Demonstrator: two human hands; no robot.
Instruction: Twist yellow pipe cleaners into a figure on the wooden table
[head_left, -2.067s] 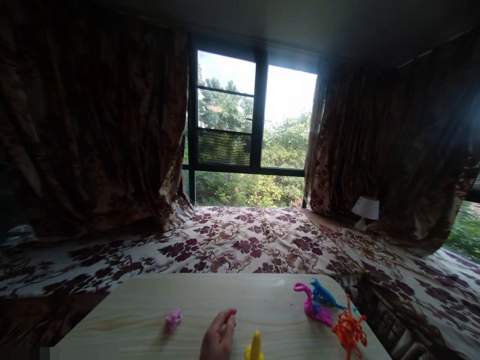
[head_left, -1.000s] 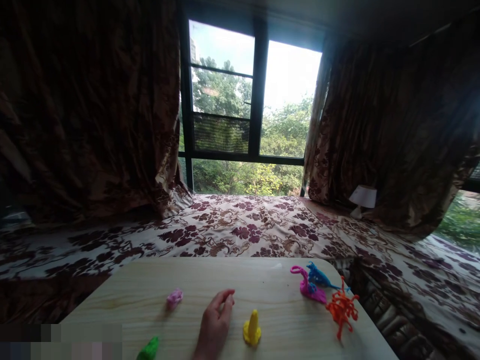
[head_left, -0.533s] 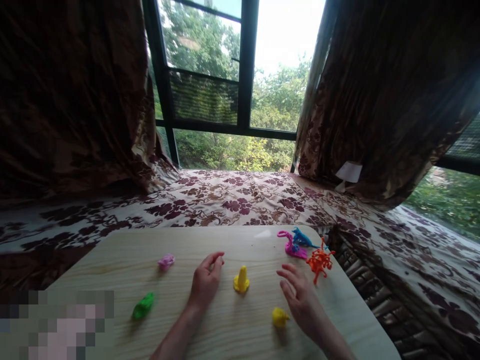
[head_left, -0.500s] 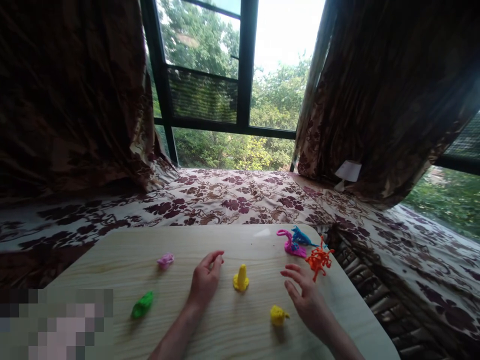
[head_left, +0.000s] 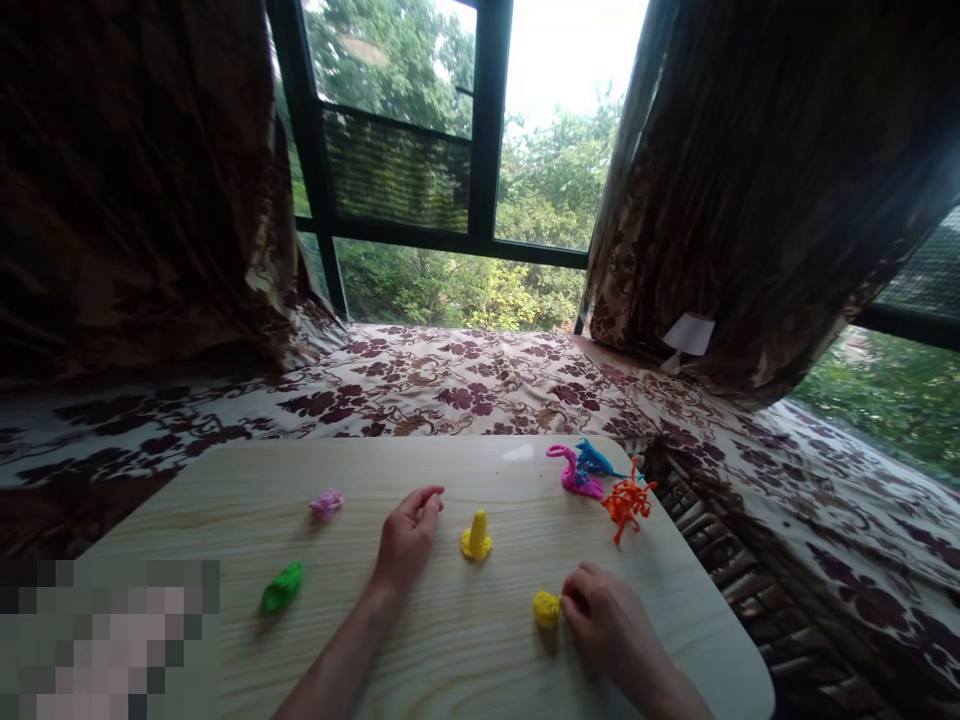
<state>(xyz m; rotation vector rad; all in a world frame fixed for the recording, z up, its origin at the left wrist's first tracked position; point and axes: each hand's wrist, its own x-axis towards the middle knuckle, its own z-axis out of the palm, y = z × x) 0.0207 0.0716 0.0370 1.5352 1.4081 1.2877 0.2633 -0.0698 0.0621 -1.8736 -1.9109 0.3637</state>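
My right hand has its fingers bent together at the right side of a yellow clay-like lump, pinching the small tip that sticks out there. My left hand rests on the table, loosely curled with a gap between thumb and fingers, and nothing shows in it. Between the hands stands a yellow upright peg on a round base, touched by neither. Left of my left hand lie a pink lump and a green lump.
The pale wooden table has rounded corners. Near its far right corner are an orange branching figure, a magenta curled-neck figure and a blue figure. Beyond it lies flowered cloth with a small white lamp.
My right hand has come down and toward me from beside the orange figure to the yellow lump, and its spread fingers have closed at the tip. My left hand stays by the yellow peg.
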